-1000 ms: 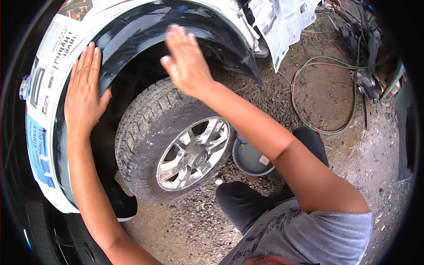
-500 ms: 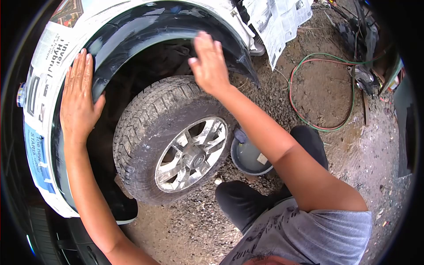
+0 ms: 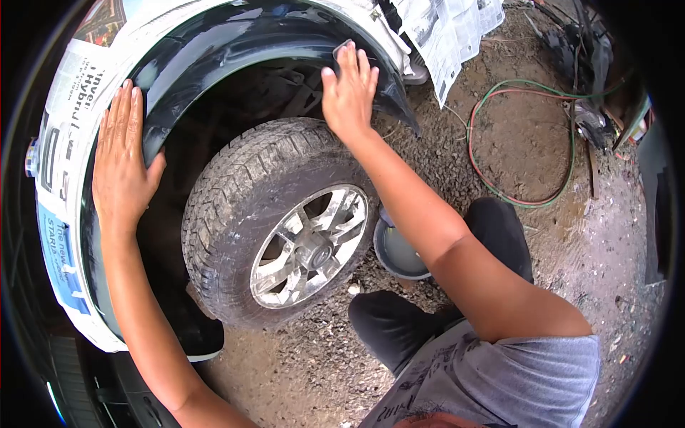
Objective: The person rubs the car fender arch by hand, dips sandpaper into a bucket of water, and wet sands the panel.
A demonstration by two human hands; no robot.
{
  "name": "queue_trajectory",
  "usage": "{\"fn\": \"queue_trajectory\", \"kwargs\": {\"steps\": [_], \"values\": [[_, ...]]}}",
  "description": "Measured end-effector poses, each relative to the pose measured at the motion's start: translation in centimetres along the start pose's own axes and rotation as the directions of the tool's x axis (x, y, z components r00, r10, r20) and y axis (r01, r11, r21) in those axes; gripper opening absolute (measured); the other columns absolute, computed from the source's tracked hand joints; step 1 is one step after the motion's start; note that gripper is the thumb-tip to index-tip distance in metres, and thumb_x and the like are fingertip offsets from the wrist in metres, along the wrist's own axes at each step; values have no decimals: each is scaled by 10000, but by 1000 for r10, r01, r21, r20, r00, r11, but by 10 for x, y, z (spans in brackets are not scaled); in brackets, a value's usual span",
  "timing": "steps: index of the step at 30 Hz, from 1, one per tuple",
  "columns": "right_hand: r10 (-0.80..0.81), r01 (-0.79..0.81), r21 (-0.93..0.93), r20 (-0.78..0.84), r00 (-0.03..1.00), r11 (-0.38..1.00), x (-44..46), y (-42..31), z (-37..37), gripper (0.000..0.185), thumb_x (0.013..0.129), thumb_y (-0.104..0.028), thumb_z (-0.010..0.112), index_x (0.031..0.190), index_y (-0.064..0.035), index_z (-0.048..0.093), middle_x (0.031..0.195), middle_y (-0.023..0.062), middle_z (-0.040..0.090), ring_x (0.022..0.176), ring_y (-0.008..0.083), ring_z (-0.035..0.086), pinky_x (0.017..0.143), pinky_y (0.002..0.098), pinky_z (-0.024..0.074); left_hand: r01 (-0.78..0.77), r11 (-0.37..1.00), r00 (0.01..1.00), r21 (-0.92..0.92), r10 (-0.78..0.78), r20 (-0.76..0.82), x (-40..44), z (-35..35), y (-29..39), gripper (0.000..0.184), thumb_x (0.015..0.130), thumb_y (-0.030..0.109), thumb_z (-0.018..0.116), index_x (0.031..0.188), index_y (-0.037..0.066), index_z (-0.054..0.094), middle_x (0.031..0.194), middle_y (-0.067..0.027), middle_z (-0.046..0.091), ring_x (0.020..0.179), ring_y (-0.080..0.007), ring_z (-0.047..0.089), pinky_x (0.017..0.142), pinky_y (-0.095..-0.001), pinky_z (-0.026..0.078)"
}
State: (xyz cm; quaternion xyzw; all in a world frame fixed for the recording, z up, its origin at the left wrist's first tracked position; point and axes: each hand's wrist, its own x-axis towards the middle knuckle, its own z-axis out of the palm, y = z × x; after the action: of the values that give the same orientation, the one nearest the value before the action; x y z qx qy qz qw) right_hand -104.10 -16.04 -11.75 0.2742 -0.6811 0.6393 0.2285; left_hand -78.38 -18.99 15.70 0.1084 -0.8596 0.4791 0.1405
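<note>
My left fingers (image 3: 127, 120) lay flat and pressed together on the wheel-arch trim (image 3: 239, 37), upper left, seemingly to steady me, while my right fingers (image 3: 352, 65), slightly spread, covered a dark pad (image 3: 342, 48), upper centre.

Exposure bright overall, light soft; source outside the field, probably daylight from above, though the view does not settle this. Pale streaked reflections on the glossy black arch trim (image 3: 235, 36); the wheel well (image 3: 246, 93) behind it falls to near-black, detail lost. Newspaper (image 3: 446, 36) at top close to washed out. Ground (image 3: 606, 242) at right pale, with a slight violet cast. Both hands (image 3: 125, 167) reasonably crisp. Strong fisheye bowing; heavy black vignette at the corners, outer edges soft and smeared.
</note>
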Motion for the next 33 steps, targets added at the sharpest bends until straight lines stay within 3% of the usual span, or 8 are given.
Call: {"fn": "queue_trajectory", "kwargs": {"steps": [2,6,8,13,16,20,26,33], "values": [[68,-62,95,-61,996,994,0,-30,13,605,1031,-331,477,1482,71,442,1612,260,346,1521,395,270,1235,601,157,1,1000,1000,0,-1,7,0,0,0,1006,732,53,773,1615,85,292,1654,-124,335,1527,-284,319,1275,-421,258],[-348,330,254,26,937,909,-17,-99,2,643,983,-349,580,1478,44,463,1613,233,363,1510,362,313,1232,583,199,-5,1000,1000,2,5,20,1,-1,0,968,757,56,744,1609,38,283,1655,-163,320,1532,-322,302,1275,-439,235],[-455,446,112,74,888,888,-11,-67,-4,632,1006,-337,547,1503,36,432,1637,201,342,1520,332,315,1242,565,188,-7,1000,1000,-3,7,14,1,0,2,966,759,57,746,1607,33,285,1654,-163,323,1533,-321,302,1275,-437,236],[-156,149,93,82,984,984,-30,12,0,604,1031,-315,488,1502,57,421,1631,237,330,1535,364,277,1250,556,158,-7,1000,1000,-1,7,18,0,-2,1,960,759,52,745,1604,29,290,1651,-164,328,1533,-320,303,1274,-432,238],[-333,308,233,78,940,922,-12,-45,-12,608,1027,-321,501,1495,60,425,1616,246,351,1529,365,291,1250,556,159,1,1000,1000,0,-1,7,0,-1,2,972,750,54,754,1606,47,293,1652,-152,330,1531,-306,309,1274,-429,245],[-492,485,109,43,870,868,-4,-44,-11,585,987,-316,581,1439,44,495,1560,229,439,1487,365,368,1221,571,230,-3,1000,1000,-7,3,-2,1,2,0,1002,737,65,773,1615,86,291,1656,-126,332,1527,-277,319,1274,-424,256],[27,-24,180,-15,1000,983,-5,-14,12,597,1055,-313,445,1510,72,404,1625,259,327,1536,392,257,1251,553,143,-2,1000,1000,24,1,21,0,2,-2,1017,741,90,790,1617,77,273,1661,-133,316,1540,-280,290,1274,-420,251],[-577,558,314,-37,816,768,-46,-192,-4,660,844,-323,703,1377,38,556,1546,210,447,1457,346,379,1178,641,246,-26,999,999,-39,24,-44,-4,10,-9,1010,752,89,775,1618,49,258,1666,-139,306,1550,-287,270,1274,-423,241]]}}
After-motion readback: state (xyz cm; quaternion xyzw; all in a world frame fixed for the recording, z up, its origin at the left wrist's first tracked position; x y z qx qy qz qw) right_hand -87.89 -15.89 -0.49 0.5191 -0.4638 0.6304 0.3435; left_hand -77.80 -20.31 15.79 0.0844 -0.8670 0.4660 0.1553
